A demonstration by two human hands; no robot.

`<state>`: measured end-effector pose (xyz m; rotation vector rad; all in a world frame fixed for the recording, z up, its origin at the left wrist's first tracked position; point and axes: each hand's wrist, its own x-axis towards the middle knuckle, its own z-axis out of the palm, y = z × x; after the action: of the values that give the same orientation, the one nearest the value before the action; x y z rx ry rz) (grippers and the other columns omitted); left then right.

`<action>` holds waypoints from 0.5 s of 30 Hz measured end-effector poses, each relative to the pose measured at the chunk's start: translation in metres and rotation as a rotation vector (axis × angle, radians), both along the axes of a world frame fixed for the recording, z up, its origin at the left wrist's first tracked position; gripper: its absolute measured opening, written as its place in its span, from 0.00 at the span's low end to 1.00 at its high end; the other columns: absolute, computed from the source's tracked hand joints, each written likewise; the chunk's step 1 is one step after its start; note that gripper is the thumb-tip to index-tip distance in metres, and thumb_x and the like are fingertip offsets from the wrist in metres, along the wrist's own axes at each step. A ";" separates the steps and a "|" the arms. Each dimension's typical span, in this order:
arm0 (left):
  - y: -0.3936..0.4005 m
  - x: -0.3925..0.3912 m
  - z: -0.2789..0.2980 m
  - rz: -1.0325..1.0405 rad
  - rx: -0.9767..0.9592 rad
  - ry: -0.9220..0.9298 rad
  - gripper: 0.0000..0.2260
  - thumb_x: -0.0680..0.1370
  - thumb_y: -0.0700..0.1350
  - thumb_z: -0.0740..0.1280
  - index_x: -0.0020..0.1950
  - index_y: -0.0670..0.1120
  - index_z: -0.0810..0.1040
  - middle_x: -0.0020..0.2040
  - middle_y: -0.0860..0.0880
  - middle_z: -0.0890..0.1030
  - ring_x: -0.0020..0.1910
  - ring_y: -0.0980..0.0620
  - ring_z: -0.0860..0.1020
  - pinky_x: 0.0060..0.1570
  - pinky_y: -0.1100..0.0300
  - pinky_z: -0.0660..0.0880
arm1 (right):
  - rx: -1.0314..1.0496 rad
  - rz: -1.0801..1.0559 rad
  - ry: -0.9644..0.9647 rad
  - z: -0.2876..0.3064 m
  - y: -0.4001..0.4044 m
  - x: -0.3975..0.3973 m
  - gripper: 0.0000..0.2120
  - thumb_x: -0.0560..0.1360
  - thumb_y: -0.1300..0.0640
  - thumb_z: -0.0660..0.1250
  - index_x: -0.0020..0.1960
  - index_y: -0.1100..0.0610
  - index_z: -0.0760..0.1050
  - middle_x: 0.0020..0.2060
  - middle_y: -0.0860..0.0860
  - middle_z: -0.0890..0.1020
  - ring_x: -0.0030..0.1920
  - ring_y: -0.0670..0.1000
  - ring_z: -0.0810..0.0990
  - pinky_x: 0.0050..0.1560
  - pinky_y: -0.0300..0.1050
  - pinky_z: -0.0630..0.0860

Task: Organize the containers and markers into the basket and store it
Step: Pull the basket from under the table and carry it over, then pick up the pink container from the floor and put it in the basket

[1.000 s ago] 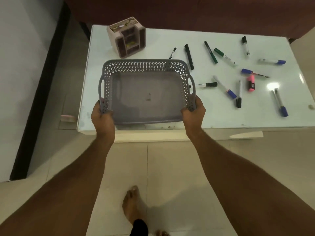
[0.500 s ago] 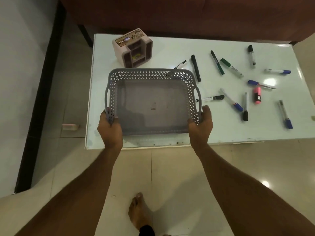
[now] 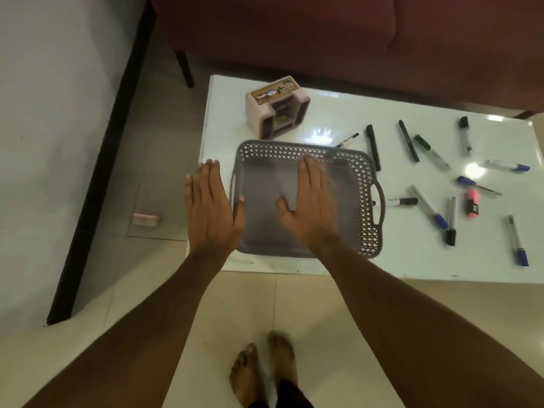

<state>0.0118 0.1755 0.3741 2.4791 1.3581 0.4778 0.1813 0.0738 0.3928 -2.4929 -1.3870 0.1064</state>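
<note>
A grey perforated basket (image 3: 366, 198) rests empty on the left part of the white table (image 3: 338, 260). My left hand (image 3: 210, 207) hovers flat and open just outside its left handle. My right hand (image 3: 309, 201) is open above the basket's inside, fingers stretched forward. A pink compartment container (image 3: 276, 108) lies behind the basket. Several markers are scattered to the right, among them a black marker (image 3: 373, 147), a green marker (image 3: 431, 151), a pink highlighter (image 3: 472, 202) and a blue-capped marker (image 3: 429, 207).
A dark red sofa (image 3: 323, 39) runs behind the table. A white wall with a black skirting stands at the left. A small pink object (image 3: 146, 219) lies on the tiled floor left of the table. My bare feet (image 3: 262, 372) stand before the table.
Both hands let go of the basket, which now sits on the table. The hands opened and lifted, and the right one moved over the basket's inside.
</note>
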 end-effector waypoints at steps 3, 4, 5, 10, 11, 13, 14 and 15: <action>0.033 -0.024 -0.004 0.030 0.039 0.080 0.33 0.83 0.60 0.56 0.82 0.43 0.57 0.82 0.41 0.63 0.81 0.39 0.61 0.81 0.46 0.51 | -0.012 0.127 0.002 0.001 0.056 -0.028 0.41 0.78 0.40 0.62 0.82 0.59 0.53 0.82 0.59 0.58 0.82 0.60 0.56 0.82 0.55 0.50; 0.045 -0.033 -0.005 0.040 0.044 0.109 0.33 0.83 0.61 0.54 0.82 0.43 0.57 0.81 0.40 0.63 0.81 0.38 0.62 0.82 0.45 0.52 | -0.003 0.164 0.003 0.001 0.075 -0.039 0.41 0.78 0.40 0.62 0.82 0.59 0.53 0.82 0.59 0.58 0.82 0.60 0.56 0.82 0.56 0.50; 0.056 -0.043 -0.006 0.053 0.045 0.132 0.33 0.83 0.62 0.53 0.82 0.42 0.57 0.81 0.40 0.63 0.81 0.38 0.62 0.82 0.44 0.53 | 0.005 0.200 0.002 0.001 0.094 -0.050 0.41 0.77 0.40 0.62 0.82 0.59 0.53 0.82 0.59 0.58 0.82 0.60 0.56 0.82 0.56 0.49; 0.122 -0.096 -0.013 0.113 0.074 0.175 0.31 0.86 0.58 0.56 0.82 0.40 0.56 0.81 0.39 0.63 0.82 0.40 0.61 0.82 0.45 0.53 | 0.011 0.350 0.073 -0.011 0.188 -0.106 0.42 0.76 0.40 0.63 0.82 0.59 0.54 0.82 0.58 0.59 0.82 0.59 0.57 0.82 0.56 0.51; 0.137 -0.107 -0.016 0.123 0.080 0.202 0.31 0.86 0.58 0.57 0.82 0.40 0.56 0.80 0.39 0.64 0.82 0.40 0.61 0.82 0.45 0.54 | -0.003 0.363 0.087 -0.015 0.206 -0.118 0.42 0.76 0.38 0.62 0.82 0.59 0.54 0.82 0.58 0.59 0.82 0.59 0.57 0.82 0.55 0.50; 0.162 -0.123 -0.024 0.152 0.061 0.243 0.32 0.85 0.58 0.59 0.82 0.39 0.57 0.80 0.38 0.65 0.81 0.39 0.63 0.82 0.44 0.56 | -0.044 0.392 0.110 -0.027 0.236 -0.138 0.42 0.77 0.36 0.61 0.82 0.57 0.54 0.82 0.57 0.59 0.83 0.59 0.56 0.81 0.55 0.47; 0.174 -0.131 -0.028 0.177 0.039 0.249 0.32 0.84 0.58 0.60 0.81 0.39 0.58 0.79 0.38 0.66 0.80 0.39 0.64 0.81 0.43 0.57 | -0.069 0.411 0.124 -0.033 0.250 -0.147 0.42 0.76 0.36 0.62 0.82 0.58 0.54 0.82 0.57 0.59 0.82 0.59 0.57 0.80 0.55 0.47; 0.185 -0.140 -0.033 0.204 0.020 0.251 0.33 0.84 0.57 0.62 0.81 0.39 0.58 0.79 0.38 0.67 0.80 0.38 0.65 0.81 0.42 0.59 | -0.091 0.430 0.134 -0.041 0.263 -0.155 0.43 0.76 0.36 0.62 0.82 0.58 0.54 0.82 0.57 0.60 0.82 0.59 0.57 0.80 0.55 0.47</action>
<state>-0.1278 0.3601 0.3410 2.4949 1.7209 0.2260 0.0263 0.3368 0.3522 -2.1663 -1.8689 0.4245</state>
